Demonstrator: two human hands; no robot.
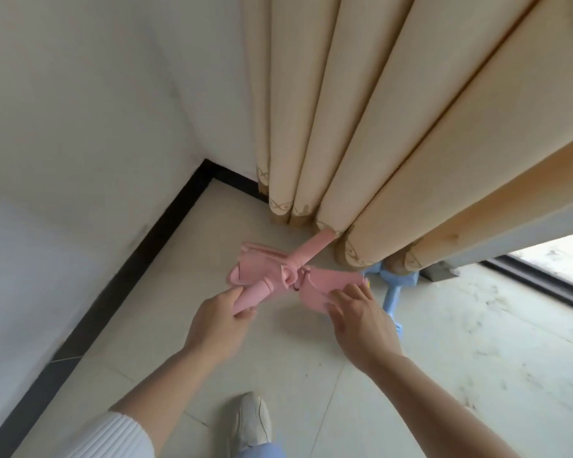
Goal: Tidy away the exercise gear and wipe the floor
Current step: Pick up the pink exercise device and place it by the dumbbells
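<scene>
Location: room corner, white wall [80,127] on the left, black skirting [153,239] along its base, beige curtain [377,127] hanging on the far right.

Item under handling: pink exerciser [268,271], a hinged frame with two flat wings and foam-covered bars. It sits over the pale tiled floor [311,375], near the middle of the view and just near of the curtain hem. Its far foam bar reaches the hem and touches or passes under a fold. Whether the frame rests on the tiles or is lifted cannot be determined.

Left hand [219,325]: fingers curled narrowly round the near foam bar, thumb on top. Firm hold.

Right hand [361,322]: fingers bent over the right wing, thumb at its near edge, gripping the wing.

Second item: blue exerciser [398,278], lying on the floor to the right of the pink one, partly hidden by the curtain folds and by the right hand.

Other: a white ribbed sleeve [113,434] on the left forearm; one light shoe [250,421] on the tiles at the near edge. Tiles at the right show grey smears.
</scene>
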